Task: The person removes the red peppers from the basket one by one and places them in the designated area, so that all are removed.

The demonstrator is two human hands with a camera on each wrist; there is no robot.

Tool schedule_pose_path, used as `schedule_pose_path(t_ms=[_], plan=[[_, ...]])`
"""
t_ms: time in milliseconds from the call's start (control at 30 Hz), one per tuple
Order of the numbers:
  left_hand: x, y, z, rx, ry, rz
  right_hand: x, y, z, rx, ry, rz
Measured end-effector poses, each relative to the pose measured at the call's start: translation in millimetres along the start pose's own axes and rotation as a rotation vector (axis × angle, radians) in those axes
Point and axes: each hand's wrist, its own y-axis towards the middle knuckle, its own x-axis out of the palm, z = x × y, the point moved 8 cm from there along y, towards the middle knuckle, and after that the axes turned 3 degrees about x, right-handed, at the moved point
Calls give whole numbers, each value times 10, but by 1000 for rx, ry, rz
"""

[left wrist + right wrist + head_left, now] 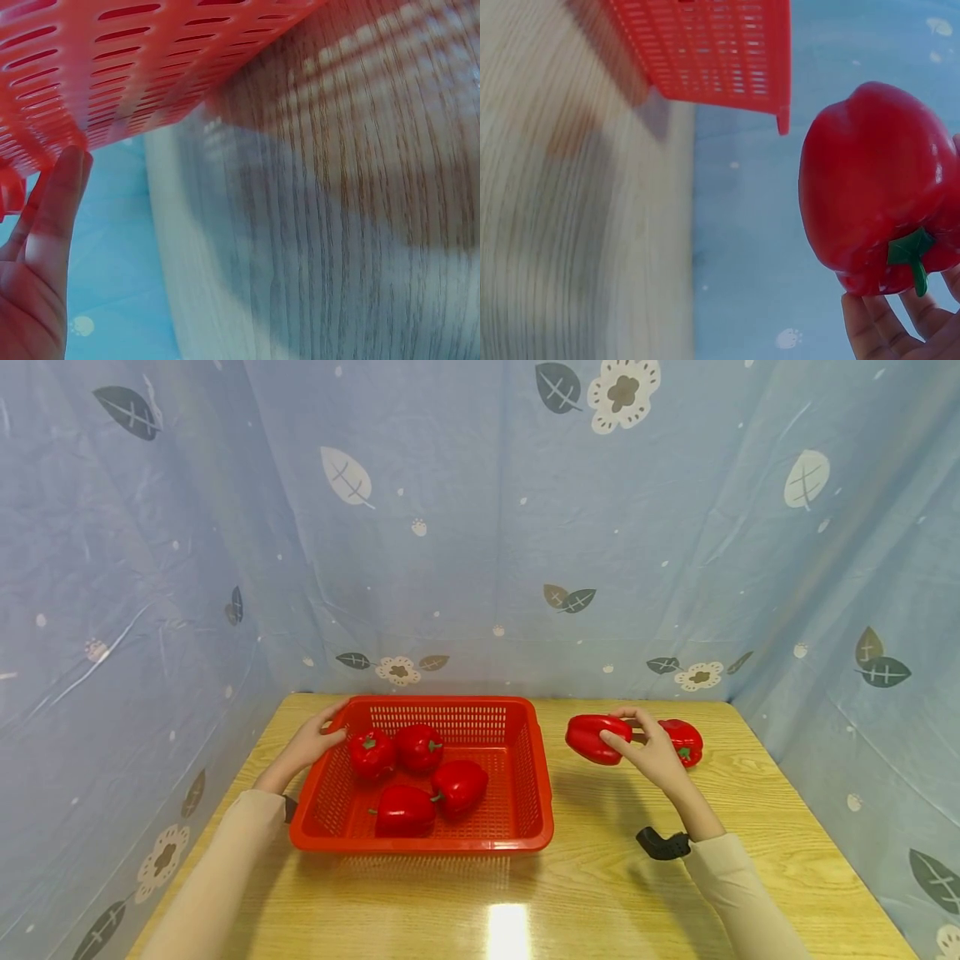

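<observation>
At the left, my left hand (315, 742) holds the rim of a red plastic basket (420, 844), its fingers (58, 206) against the slotted outer wall. Inside the basket lie several red bell peppers, among them one near the front (406, 811) and one at the back (419, 747). My right hand (651, 753) grips another red bell pepper (597, 737) above the table, to the right of the basket. In the right wrist view this pepper's green stem (911, 255) faces the fingers. One more bell pepper (684, 742) rests on the table behind the right hand.
The light wooden table (600, 902) carries the basket at left of centre. A blue curtain (465, 543) with leaf and flower prints encloses the back and both sides. A black wrist-worn device (663, 843) sticks out from the right sleeve.
</observation>
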Motion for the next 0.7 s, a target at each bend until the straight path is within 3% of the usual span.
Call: schedule_pose_path(t_ms=[167, 700], plan=[[-2, -35, 112, 6, 39, 12, -7, 10, 51, -7, -30, 21], [-3, -37, 92, -24, 8, 2, 3, 11, 165, -81, -104, 120]])
